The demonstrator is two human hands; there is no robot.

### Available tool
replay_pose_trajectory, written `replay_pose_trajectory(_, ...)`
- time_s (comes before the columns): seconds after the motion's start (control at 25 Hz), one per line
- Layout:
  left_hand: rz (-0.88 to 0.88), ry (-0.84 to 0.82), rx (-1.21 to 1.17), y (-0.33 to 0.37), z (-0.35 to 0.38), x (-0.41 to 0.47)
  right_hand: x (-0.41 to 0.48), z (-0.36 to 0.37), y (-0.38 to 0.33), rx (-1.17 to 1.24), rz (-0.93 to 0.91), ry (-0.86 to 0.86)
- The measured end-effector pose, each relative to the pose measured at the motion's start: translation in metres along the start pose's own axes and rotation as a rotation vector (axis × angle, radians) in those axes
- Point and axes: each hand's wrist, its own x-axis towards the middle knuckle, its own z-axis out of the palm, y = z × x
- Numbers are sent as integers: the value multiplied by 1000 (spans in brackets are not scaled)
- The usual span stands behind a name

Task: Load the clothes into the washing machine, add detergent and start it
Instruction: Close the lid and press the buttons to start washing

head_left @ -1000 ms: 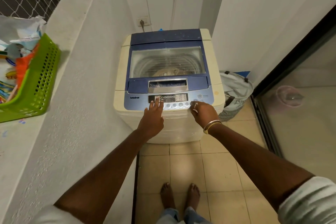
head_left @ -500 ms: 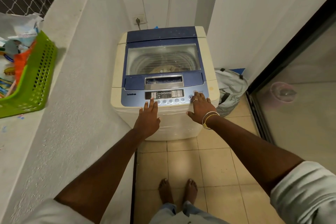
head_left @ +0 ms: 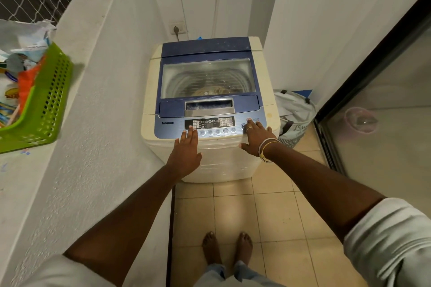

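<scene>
A single head-worn wide-angle camera looked steeply down from standing height onto a washing machine (head_left: 210,109), arm's reach ahead.

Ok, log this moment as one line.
stage: starting machine | lid: shut | right hand: fingertip at power button | left hand: flat on control panel edge

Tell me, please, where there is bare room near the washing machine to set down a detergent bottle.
The white ledge is bare between the green plastic basket and the cream-and-blue top-loading washing machine. The beige tiled floor in front is open apart from the person's feet. It is crowded beside the machine, where a pale fabric laundry bag fills the corner, and on the control panel under both hands.
</scene>
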Motion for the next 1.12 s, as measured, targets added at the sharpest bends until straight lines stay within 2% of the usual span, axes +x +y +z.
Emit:
replay_pose_trajectory(0.52, 8, 36, -2, -2, 2, 8, 2, -12, -3, 66, 24, 73)
replay_pose_trajectory(0.84, 19, 35, -40, 4, 5, 9, 5, -36, 7, -74, 24, 30)
replay_pose_trajectory(1.04, 36, 41, -58, 6, 3, 2, -2, -24, 2, -54, 1, -4)
replay_pose_trajectory(1.12, 46, 48, -50, 5, 2, 0, -12, -10, -1, -83, -13, 41)
